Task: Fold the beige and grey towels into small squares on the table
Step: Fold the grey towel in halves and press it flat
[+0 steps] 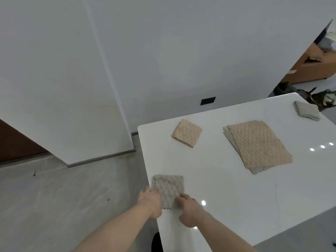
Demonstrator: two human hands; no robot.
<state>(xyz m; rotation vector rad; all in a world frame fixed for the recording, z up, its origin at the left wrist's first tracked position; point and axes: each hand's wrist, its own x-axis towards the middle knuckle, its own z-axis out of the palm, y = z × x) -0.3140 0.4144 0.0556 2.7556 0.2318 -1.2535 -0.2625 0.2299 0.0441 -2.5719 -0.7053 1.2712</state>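
Nearby, beige square (186, 133), unfolded stack (258, 146)

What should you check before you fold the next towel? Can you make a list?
1. Grey square folded small: ok.
2. Both hands free: not ok; left hand and right hand rest on it.
3. Unfolded towels waiting: ok; a beige towel lies on a grey towel.
4. Beige square and far grey square clear of the stack: ok.
5. Bare table to fold on: ok.
6. Number of towels in stack: cannot tell.

bare forearms, left hand (151, 200) and right hand (189, 209) ungloved
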